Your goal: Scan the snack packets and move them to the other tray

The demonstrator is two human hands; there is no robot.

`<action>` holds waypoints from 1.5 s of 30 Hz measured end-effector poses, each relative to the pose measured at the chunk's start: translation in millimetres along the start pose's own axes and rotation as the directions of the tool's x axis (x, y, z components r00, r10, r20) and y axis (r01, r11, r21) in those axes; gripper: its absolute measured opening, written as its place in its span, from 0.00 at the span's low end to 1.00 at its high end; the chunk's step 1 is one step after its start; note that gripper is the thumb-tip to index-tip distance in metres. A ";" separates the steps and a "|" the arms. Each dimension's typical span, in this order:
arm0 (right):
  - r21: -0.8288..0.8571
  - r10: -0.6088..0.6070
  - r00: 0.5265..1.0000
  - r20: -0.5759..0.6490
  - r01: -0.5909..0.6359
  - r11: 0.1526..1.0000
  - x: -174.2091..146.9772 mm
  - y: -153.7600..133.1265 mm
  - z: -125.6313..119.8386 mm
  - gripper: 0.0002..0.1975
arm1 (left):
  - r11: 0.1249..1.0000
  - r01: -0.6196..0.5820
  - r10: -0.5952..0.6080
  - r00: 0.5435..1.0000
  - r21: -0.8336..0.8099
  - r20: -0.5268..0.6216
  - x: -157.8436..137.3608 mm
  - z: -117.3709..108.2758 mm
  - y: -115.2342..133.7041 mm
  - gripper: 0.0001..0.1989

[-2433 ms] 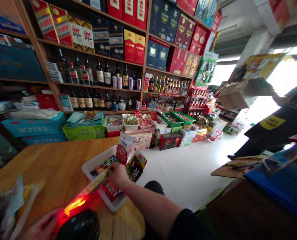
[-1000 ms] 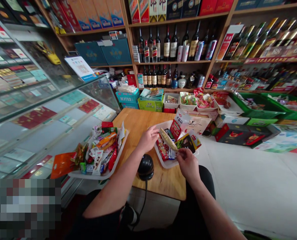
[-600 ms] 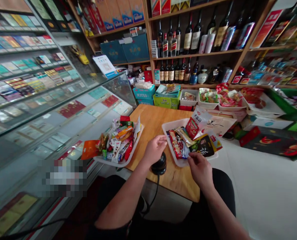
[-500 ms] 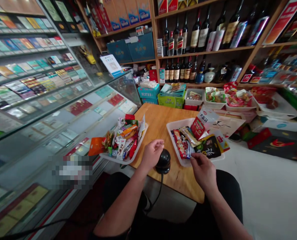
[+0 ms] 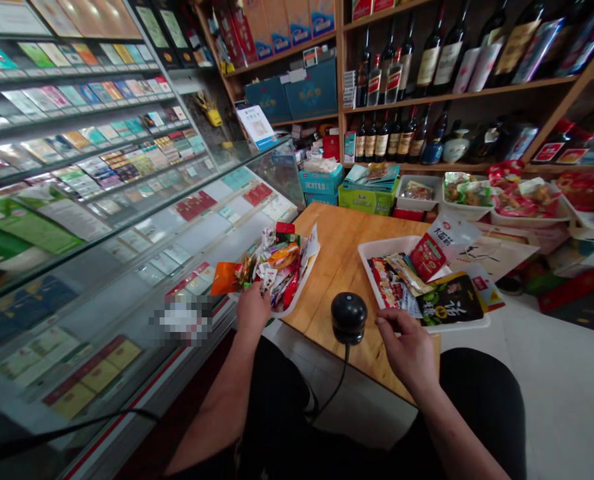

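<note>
My left hand [image 5: 255,312] reaches over the near side of the left white plastic basket [image 5: 301,293]. Its fingers close at a small white snack packet [image 5: 269,279] among the heaped colourful packets; the fingertips are partly hidden. My right hand [image 5: 407,347] hovers by the near left corner of the right white basket [image 5: 369,283], thumb and forefinger together, nothing visible between them. That basket holds a red-and-white snack bag [image 5: 434,248], a black snack bag [image 5: 451,300] and smaller packets. Between the hands, a black corded, dome-topped device [image 5: 349,317] stands on the table.
The wooden table [image 5: 334,233] is in front of my knees. A glass display counter [image 5: 141,247] runs along the left. Shelves with wine bottles [image 5: 434,57] rise behind. Cartons [image 5: 367,199] and trays of bagged goods [image 5: 467,193] sit beyond the table.
My left hand has moved left, from beside the black device to the packets in the left basket. My right hand stays near the right basket's corner. The view has turned slightly left.
</note>
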State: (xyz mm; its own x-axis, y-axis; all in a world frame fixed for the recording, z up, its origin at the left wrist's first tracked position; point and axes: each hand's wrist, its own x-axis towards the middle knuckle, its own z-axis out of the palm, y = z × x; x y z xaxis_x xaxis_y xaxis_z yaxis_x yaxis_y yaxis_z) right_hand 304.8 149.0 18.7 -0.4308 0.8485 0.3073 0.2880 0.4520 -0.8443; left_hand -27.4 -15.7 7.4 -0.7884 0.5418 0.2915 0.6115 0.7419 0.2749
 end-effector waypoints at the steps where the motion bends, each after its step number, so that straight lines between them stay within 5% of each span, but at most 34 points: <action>1: 0.004 -0.007 1.000 0.011 0.007 1.000 -0.8 -3.7 2.4 0.09 | 0.998 0.007 -0.008 1.000 0.066 0.023 3.5 -0.1 -0.8 0.16; 5: 0.027 -0.049 0.997 0.053 0.047 0.999 -3.6 -15.7 8.8 0.09 | 0.963 0.096 -0.133 0.982 0.251 0.137 14.6 2.5 9.0 0.18; 9: 0.048 -0.072 0.994 0.081 0.069 0.996 -6.5 -22.3 10.5 0.09 | 0.962 0.104 -0.155 0.969 0.251 0.191 21.2 8.7 16.2 0.19; 14: 0.030 -0.077 0.993 0.085 0.074 0.997 -10.2 -25.7 10.5 0.08 | 0.984 0.130 -0.149 0.976 0.121 0.160 20.7 7.7 9.8 0.18; 17: 0.036 -0.101 0.990 0.099 0.098 0.995 -10.6 -28.4 12.1 0.07 | 0.982 0.110 -0.093 0.989 -0.153 0.115 17.0 -0.2 5.8 0.19; 19: 0.046 -0.126 0.986 0.110 0.121 0.992 -9.4 -31.6 14.9 0.07 | 0.878 0.109 -0.041 0.987 -0.465 0.153 10.7 -6.2 7.2 0.20; 22: 0.077 -0.155 0.977 0.148 0.145 0.986 -4.5 -39.8 21.9 0.07 | 0.484 0.286 -0.010 0.947 -0.827 0.321 -6.7 -14.7 17.3 0.20; 24: 0.108 -0.140 0.972 0.187 0.122 0.987 1.2 -47.8 27.5 0.07 | 0.245 0.406 0.007 0.907 -0.880 0.421 -21.4 -21.0 27.8 0.21; 26: 0.149 -0.105 0.968 0.228 0.072 0.986 9.0 -57.2 32.9 0.07 | 0.128 0.464 0.041 0.880 -0.876 0.472 -35.1 -28.5 38.8 0.22; 29: 0.206 -0.041 0.957 0.287 -0.020 0.978 23.3 -71.3 39.7 0.09 | 0.117 0.482 0.117 0.862 -0.869 0.494 -49.9 -41.0 52.8 0.22; 35: 0.334 0.055 0.917 0.394 -0.199 0.921 44.9 -83.9 50.2 0.15 | 0.234 0.444 0.353 0.791 -0.865 0.501 -60.7 -57.0 75.0 0.19; 41: 0.487 0.188 0.928 0.320 -0.332 0.808 55.9 -63.6 50.6 0.14 | 0.016 0.515 0.229 0.832 -0.857 0.505 -59.9 -46.4 84.8 0.18; 45: 0.529 0.231 0.923 0.307 -0.367 0.765 65.0 -50.3 41.8 0.14 | 0.008 0.546 0.153 0.827 -0.837 0.541 -56.8 -33.8 89.4 0.17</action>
State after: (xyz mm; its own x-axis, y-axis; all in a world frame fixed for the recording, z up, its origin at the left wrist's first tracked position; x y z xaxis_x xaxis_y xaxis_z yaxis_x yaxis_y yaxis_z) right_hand 226.5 169.9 62.8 -0.5935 0.8035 -0.0458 -0.0740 -0.1111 -0.9910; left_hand 74.4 6.5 46.4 -0.5948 0.7752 -0.2127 -0.3693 -0.0285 0.9289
